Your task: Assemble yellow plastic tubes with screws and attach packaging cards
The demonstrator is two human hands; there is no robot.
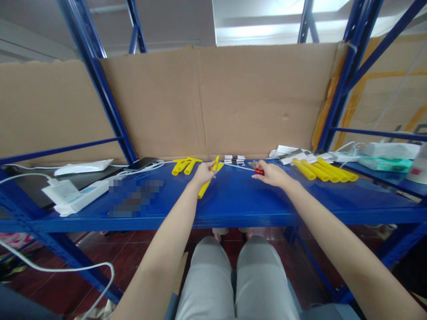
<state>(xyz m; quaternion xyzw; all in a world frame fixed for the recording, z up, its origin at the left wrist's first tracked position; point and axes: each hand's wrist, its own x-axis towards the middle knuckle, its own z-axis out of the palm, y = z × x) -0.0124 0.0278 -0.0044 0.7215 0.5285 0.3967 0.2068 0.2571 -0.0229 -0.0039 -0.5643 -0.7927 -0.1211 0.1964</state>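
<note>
Both bare arms reach forward from the bottom of the view, stretched nearly straight and converging toward the middle. The left hand (203, 172) sits back-up, wrist level, its fingers curled shut around a yellow tube (208, 182) that runs slantwise through the grip. The right hand (271, 174) lies a little to the right of it, palm turned down and inward, fingers and thumb pinched on a small red-handled tool (259, 171) at the fingertips. The hands are near each other but apart. Below them the person's knees, in grey trousers, point forward side by side.
</note>
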